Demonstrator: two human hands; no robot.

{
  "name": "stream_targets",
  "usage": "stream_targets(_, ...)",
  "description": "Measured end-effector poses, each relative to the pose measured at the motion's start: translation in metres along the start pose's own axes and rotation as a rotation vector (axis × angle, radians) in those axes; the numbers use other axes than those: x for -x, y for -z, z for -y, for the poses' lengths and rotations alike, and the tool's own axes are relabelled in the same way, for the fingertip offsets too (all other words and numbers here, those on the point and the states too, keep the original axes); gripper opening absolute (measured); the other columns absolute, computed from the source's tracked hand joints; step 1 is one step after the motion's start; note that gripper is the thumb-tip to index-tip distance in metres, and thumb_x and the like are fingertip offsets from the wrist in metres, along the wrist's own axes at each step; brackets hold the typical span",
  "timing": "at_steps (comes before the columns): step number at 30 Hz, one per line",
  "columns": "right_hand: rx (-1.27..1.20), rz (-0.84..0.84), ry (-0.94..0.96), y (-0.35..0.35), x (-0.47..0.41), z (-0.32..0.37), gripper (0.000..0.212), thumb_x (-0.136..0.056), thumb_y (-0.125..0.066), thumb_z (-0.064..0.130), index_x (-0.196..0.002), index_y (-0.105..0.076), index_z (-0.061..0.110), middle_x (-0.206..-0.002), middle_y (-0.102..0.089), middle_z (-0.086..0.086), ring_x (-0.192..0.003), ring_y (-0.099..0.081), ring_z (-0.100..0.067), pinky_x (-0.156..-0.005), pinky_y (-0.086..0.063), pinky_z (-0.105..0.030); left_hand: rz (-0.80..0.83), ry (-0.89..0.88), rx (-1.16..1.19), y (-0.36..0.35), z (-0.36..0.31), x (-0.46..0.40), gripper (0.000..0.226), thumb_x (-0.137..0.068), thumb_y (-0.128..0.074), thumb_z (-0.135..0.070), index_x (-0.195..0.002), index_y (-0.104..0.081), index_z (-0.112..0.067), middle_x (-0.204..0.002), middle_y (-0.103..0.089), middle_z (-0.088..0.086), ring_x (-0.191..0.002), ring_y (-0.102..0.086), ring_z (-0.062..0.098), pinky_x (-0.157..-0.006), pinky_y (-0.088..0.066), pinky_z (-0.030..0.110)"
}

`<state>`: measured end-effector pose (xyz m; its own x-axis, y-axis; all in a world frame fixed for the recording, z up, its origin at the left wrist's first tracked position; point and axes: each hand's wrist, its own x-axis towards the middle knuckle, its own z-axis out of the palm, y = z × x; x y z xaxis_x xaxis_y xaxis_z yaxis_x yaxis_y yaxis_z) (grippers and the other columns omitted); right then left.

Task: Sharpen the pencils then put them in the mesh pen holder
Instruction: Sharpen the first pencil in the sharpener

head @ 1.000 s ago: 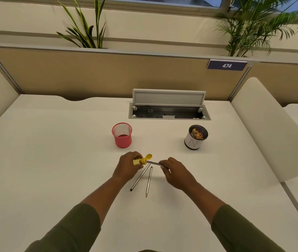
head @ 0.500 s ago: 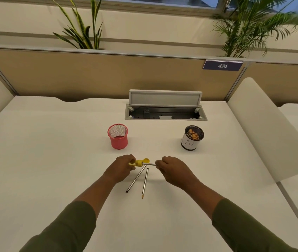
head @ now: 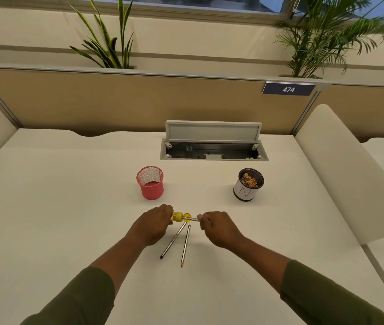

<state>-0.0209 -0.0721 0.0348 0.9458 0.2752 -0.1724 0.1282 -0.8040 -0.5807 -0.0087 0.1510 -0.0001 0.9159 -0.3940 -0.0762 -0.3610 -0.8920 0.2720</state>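
Observation:
My left hand (head: 154, 225) grips a small yellow sharpener (head: 178, 217) just above the white desk. A silver pencil (head: 192, 218) sticks into the sharpener from the right, and my right hand (head: 219, 227) pinches its other end. Two more pencils lie on the desk below the hands: one (head: 173, 241) slanting down to the left, one (head: 185, 246) nearly straight with its sharpened tip toward me. The pink mesh pen holder (head: 151, 182) stands upright behind my left hand, and I see no pencils in it.
A black-and-white cup (head: 248, 187) full of pencil shavings stands behind my right hand. Further back an open cable hatch (head: 213, 146) is set into the desk (head: 57, 207). A beige partition closes the far edge, and a white divider panel (head: 341, 174) slopes along the right.
The hands, sharpener and pencil have dropped slightly toward the desk and keep close together. The camera view has shifted a little; the two lying pencils have not moved.

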Motion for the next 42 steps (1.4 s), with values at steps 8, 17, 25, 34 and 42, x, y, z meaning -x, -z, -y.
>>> stream_targets(8,0.008,0.058,0.100,-0.007,0.011,-0.005,0.029,-0.099,-0.037,0.036,-0.083,-0.055,0.019,-0.070,-0.059,0.001,-0.060,-0.051,-0.014,-0.055,-0.038,-0.031,0.051,-0.051,0.015,0.009,0.010,-0.012,0.007,-0.094,-0.048,-0.022,-0.100,-0.045,-0.020,-0.097,-0.052,0.000,-0.068,-0.055,0.023,-0.059,-0.046,0.037)
stream_targets(17,0.714,-0.253,0.556,0.010,0.000,-0.022,0.030,-0.100,-0.042,0.035,-0.078,-0.054,0.017,-0.060,-0.048,0.001,-0.046,-0.039,-0.018,-0.044,-0.024,-0.032,0.175,0.020,0.200,0.001,0.015,-0.013,0.006,-0.091,-0.052,-0.026,-0.091,-0.047,-0.023,-0.091,-0.055,-0.001,-0.080,-0.051,0.021,-0.070,-0.044,0.036)
stream_targets(25,0.581,-0.170,0.556,0.005,0.001,-0.015,0.030,-0.093,-0.057,0.030,-0.067,-0.056,0.014,-0.051,-0.051,-0.002,-0.036,-0.041,-0.022,-0.036,-0.029,-0.028,0.170,0.048,0.146,0.003,0.009,-0.006,0.009,-0.092,-0.041,-0.012,-0.094,-0.041,-0.020,-0.098,-0.061,0.001,-0.086,-0.061,0.018,-0.070,-0.050,0.038)
stream_targets(34,-0.855,0.217,-0.585,0.002,0.001,0.014,0.039,-0.098,-0.046,0.036,-0.073,-0.056,0.008,-0.053,-0.027,0.001,-0.041,-0.020,-0.012,-0.040,-0.019,-0.019,0.086,-0.005,0.061,0.011,0.005,-0.011,0.008,-0.093,-0.042,-0.013,-0.100,-0.043,-0.015,-0.100,-0.058,0.005,-0.082,-0.062,0.024,-0.067,-0.051,0.044)
stream_targets(42,0.487,-0.081,0.411,0.008,0.010,-0.014,0.022,-0.097,-0.046,0.030,-0.085,-0.059,0.016,-0.069,-0.055,-0.001,-0.055,-0.048,-0.021,-0.051,-0.035,-0.032,0.157,0.007,0.102,0.007,0.011,-0.006,0.007,-0.094,-0.047,-0.023,-0.094,-0.043,-0.018,-0.096,-0.057,0.005,-0.076,-0.055,0.025,-0.066,-0.045,0.041)
